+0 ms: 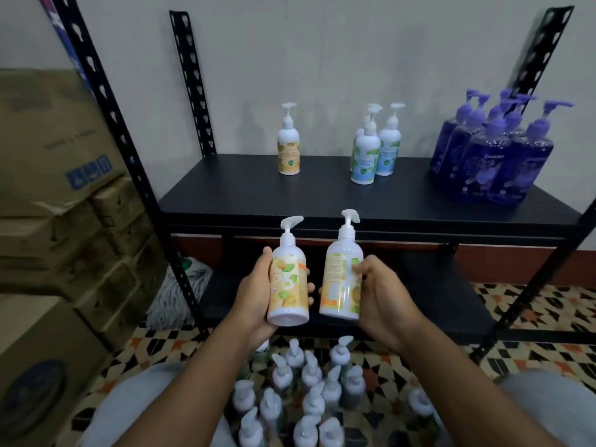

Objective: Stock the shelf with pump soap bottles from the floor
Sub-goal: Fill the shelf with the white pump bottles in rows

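White-topped spare bottles (309, 391) are waiting on the floor (532, 304).
My left hand (254, 295) is curling round one yellow bottle (288, 285), my right hand (380, 298) round the other bottle (340, 282); I should be standing both upright by their twin (288, 146) on the black shelf (251, 201).

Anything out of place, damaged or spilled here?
No spill shows. The stacked brown cardboard boxes on the left look crushed, with a torn edge. A grey shaggy mop head lies on the floor beside the black metal shelf. The pump soap bottles on it stand upright, grouped by colour.
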Demonstrator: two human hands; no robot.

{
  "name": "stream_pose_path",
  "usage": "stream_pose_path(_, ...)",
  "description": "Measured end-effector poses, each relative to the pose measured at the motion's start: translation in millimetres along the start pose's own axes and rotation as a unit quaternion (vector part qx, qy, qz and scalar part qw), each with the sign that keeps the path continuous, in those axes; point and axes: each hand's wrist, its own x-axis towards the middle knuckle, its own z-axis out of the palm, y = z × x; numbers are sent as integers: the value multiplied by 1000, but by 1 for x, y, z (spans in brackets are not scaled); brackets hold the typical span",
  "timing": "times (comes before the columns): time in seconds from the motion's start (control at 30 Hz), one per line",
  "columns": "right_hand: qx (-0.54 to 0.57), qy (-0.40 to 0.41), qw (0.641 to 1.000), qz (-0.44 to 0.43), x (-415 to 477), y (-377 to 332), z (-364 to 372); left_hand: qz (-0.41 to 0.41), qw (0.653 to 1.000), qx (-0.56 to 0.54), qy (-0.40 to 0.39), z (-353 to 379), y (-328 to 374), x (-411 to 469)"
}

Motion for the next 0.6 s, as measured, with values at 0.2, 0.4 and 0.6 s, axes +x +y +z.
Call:
stream_pose_path(0.2,-139,23,989,-44,-4,7,-6,-16,999,15,-28,-3,1,-1)
stream_pose_path(0.4,-163,87,981,-68,-6,7,-10,104,980,168,-8,-1,-6,-3)
stream_pose_path(0.6,-211,112,967,-86,-4,6,-8,148,964,222,14,3,-9,-5)
